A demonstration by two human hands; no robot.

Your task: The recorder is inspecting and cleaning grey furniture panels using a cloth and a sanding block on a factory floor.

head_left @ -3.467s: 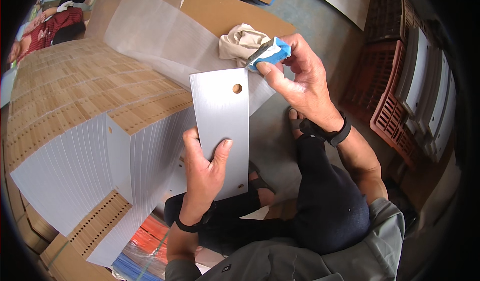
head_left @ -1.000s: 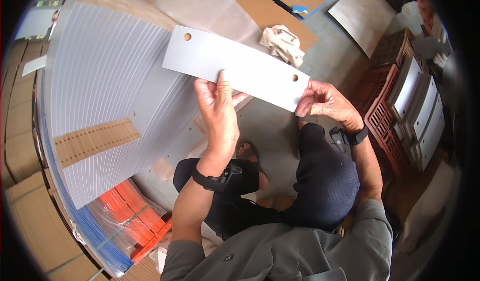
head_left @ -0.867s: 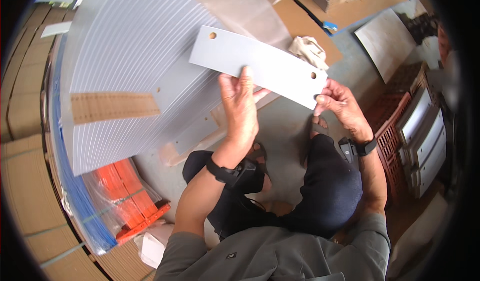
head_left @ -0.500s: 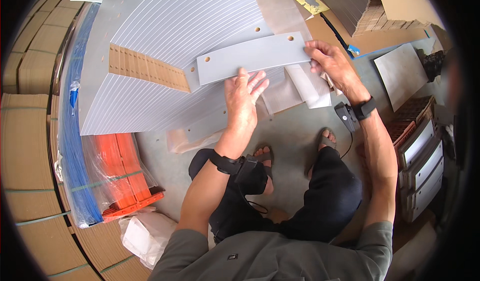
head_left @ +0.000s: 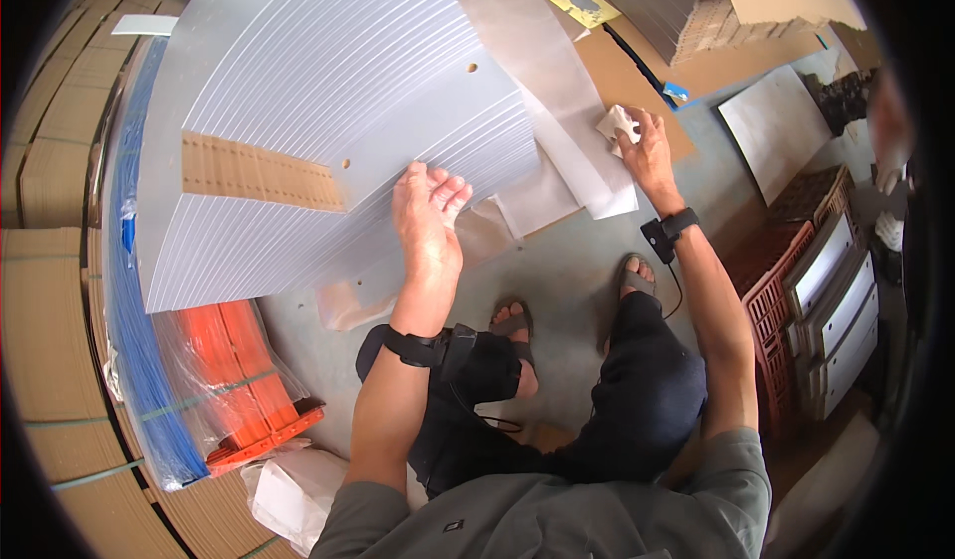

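My left hand (head_left: 430,221) is palm up at the near edge of a pale grey panel (head_left: 413,121) with round holes. Its loosely bent fingers are apart and rest at that edge without a clear grip. The panel lies flat on a large stack of curved grey panels (head_left: 328,52), whose edges show as fine white lines. Off to the right, my right hand (head_left: 652,156) is closed on a crumpled white cloth (head_left: 618,126), held above brown board and translucent sheeting (head_left: 582,161).
Blue wrapped strips (head_left: 149,350) and orange parts under plastic (head_left: 239,360) stand left, beside strapped cardboard stacks (head_left: 50,330). Red crates (head_left: 776,280) and white panels (head_left: 836,320) are at the right. Part of another person shows at the right rim.
The panel between my hands a moment ago is out of my right hand. My right hand now shows the white cloth, and my left hand has moved left and down in the picture.
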